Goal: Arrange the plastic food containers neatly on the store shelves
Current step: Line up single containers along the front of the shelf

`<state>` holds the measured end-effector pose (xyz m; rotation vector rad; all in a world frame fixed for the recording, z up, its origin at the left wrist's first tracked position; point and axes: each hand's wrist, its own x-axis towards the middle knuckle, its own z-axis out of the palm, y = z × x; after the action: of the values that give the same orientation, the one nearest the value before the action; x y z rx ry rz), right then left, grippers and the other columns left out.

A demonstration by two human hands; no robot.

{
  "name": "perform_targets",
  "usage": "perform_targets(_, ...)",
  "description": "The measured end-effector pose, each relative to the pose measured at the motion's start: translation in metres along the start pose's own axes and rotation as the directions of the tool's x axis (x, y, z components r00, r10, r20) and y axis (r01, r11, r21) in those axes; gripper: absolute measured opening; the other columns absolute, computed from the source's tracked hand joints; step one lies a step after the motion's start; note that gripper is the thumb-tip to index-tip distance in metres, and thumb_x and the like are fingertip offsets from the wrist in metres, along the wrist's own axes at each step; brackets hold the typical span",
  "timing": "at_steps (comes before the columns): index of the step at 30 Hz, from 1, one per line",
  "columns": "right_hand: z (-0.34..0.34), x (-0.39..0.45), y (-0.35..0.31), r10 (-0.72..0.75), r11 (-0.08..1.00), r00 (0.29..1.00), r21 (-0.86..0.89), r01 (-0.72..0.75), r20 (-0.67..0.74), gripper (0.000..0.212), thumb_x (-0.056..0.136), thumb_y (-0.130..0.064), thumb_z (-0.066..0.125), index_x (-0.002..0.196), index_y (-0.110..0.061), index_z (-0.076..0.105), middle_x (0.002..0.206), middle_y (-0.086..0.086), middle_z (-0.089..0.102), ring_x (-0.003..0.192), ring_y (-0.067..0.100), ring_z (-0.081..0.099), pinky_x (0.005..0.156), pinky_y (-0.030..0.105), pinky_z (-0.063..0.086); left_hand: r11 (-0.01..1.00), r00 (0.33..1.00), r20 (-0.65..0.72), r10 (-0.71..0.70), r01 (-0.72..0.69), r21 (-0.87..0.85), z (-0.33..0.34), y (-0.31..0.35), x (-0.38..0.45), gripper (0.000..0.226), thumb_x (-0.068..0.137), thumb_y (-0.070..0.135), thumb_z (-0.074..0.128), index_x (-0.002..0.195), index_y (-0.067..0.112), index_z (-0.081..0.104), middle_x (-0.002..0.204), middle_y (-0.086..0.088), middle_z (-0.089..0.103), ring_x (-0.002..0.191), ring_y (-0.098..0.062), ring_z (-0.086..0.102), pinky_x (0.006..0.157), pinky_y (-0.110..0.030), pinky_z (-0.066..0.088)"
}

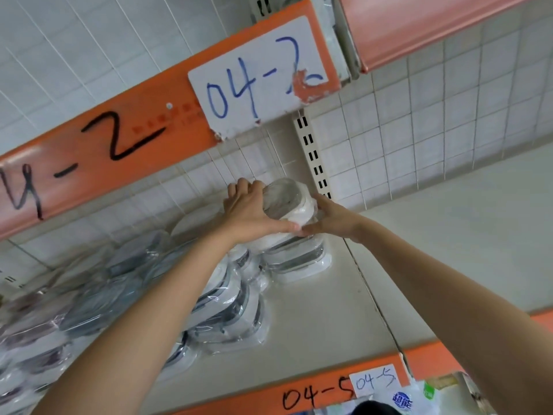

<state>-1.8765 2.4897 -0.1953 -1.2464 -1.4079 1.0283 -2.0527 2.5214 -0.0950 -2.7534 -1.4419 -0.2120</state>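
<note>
A clear plastic food container (287, 199) with a white lid, wrapped in film, is held tilted at the back right corner of the shelf (323, 319). My left hand (251, 211) grips its left side with the thumb under it. My right hand (329, 217) holds its right side. It hangs just above a stack of like containers (296, 259) standing on the shelf. More wrapped containers (227, 310) lie in rows to the left, partly hidden by my left forearm.
An orange shelf edge (119, 151) with handwritten labels runs overhead. A slotted upright (314, 157) stands at the back beside the held container. The neighbouring shelf bay (449, 235) lies to the right. An orange front rail (299, 393) with labels borders the shelf.
</note>
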Motion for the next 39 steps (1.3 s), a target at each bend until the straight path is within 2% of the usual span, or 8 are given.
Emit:
perform_targets(3, -0.011, 0.0, 0.002, -0.007, 0.998, 1.0, -0.055, 0.008, 0.021, 0.057, 0.08, 0.0, 0.068, 0.125, -0.026, 0.046, 0.108, -0.019, 0.05, 0.113, 0.009, 0.045, 0.082, 0.017, 0.045, 0.995, 0.992, 0.08, 0.097, -0.1, 0.03, 0.004, 0.001, -0.031, 0.11, 0.054, 0.075, 0.07, 0.138, 0.019, 0.027, 0.12, 0.004, 0.024, 0.12, -0.016, 0.027, 0.098, -0.032, 0.033)
perform_targets(6, -0.019, 0.004, -0.001, 0.015, 0.999, 1.0, -0.037, -0.015, -0.005, 0.053, 0.081, 0.003, 0.064, 0.109, -0.039, 0.049, 0.109, -0.022, 0.051, 0.111, 0.006, 0.046, 0.07, 0.009, 0.046, 0.975, 0.981, 0.062, 0.185, -0.191, 0.11, 0.008, 0.005, -0.054, 0.111, 0.053, 0.077, 0.067, 0.137, 0.017, 0.028, 0.123, 0.002, 0.026, 0.121, -0.016, 0.026, 0.102, -0.03, 0.031)
perform_targets(11, -0.015, 0.016, -0.019, 0.028, 0.913, 0.999, -0.407, -0.007, 0.044, 0.089, 0.074, -0.023, 0.079, 0.147, -0.017, 0.028, 0.149, 0.002, 0.033, 0.134, 0.02, 0.034, 0.108, 0.031, 0.029, 0.923, 0.942, 0.124, 0.311, -0.331, 0.198, 0.029, 0.015, -0.083, 0.103, 0.057, 0.079, 0.063, 0.132, 0.016, 0.033, 0.123, 0.002, 0.03, 0.117, -0.016, 0.031, 0.103, -0.03, 0.031)
perform_targets(15, 0.003, 0.028, -0.036, 0.018, 0.74, 0.991, -0.669, 0.076, 0.132, 0.103, 0.071, -0.043, 0.078, 0.15, -0.021, 0.016, 0.156, 0.001, 0.017, 0.142, 0.025, 0.016, 0.115, 0.045, 0.018, 0.898, 0.921, 0.173, 0.349, -0.382, 0.221, 0.048, 0.015, -0.096, 0.099, 0.059, 0.077, 0.064, 0.13, 0.015, 0.035, 0.122, 0.003, 0.03, 0.117, -0.015, 0.029, 0.102, -0.029, 0.029)
perform_targets(19, 0.018, 0.029, -0.038, 0.014, 0.556, 0.999, -0.831, 0.024, 0.038, 0.103, 0.067, -0.058, 0.074, 0.148, -0.021, 0.023, 0.145, 0.004, 0.03, 0.135, 0.026, 0.016, 0.11, 0.043, 0.021, 0.912, 0.926, 0.18, 0.332, -0.364, 0.187, 0.054, 0.013, -0.1, 0.098, 0.06, 0.074, 0.066, 0.13, 0.014, 0.035, 0.124, 0.002, 0.031, 0.119, -0.016, 0.028, 0.101, -0.029, 0.029)
perform_targets(24, 0.019, -0.001, -0.039, -0.114, 0.617, 0.986, -0.787, -0.025, -0.12, 0.104, 0.059, -0.059, 0.078, 0.143, -0.019, 0.032, 0.132, -0.001, 0.036, 0.124, 0.023, 0.026, 0.101, 0.037, 0.028, 0.916, 0.919, 0.214, 0.332, -0.368, 0.158, 0.055, 0.017, -0.107, 0.096, 0.058, 0.075, 0.066, 0.126, 0.015, 0.035, 0.12, 0.003, 0.031, 0.114, -0.016, 0.028, 0.098, -0.031, 0.03)
perform_targets(31, 0.0, -0.091, -0.029, 0.019, 0.699, 0.935, -0.664, -0.265, -0.353, 0.102, 0.056, -0.057, 0.081, 0.138, -0.018, 0.034, 0.134, 0.002, 0.035, 0.123, 0.023, 0.031, 0.101, 0.04, 0.028, 0.917, 0.869, 0.347, 0.352, -0.395, 0.058, 0.047, 0.035, -0.13, 0.097, 0.059, 0.077, 0.064, 0.126, 0.014, 0.036, 0.12, 0.001, 0.033, 0.111, -0.018, 0.03, 0.095, -0.032, 0.03)
perform_targets(39, 0.013, -0.216, -0.084, 0.28, 0.47, 0.865, -0.726, -0.502, -0.417, 0.095, 0.058, -0.063, 0.073, 0.133, -0.015, 0.04, 0.119, 0.008, 0.033, 0.11, 0.024, 0.032, 0.095, 0.038, 0.03, 0.908, 0.804, 0.453, 0.385, -0.418, -0.028, -0.014, 0.046, -0.192, 0.096, 0.059, 0.074, 0.066, 0.127, 0.013, 0.035, 0.125, -0.001, 0.041, 0.114, -0.021, 0.039, 0.097, -0.034, 0.03)
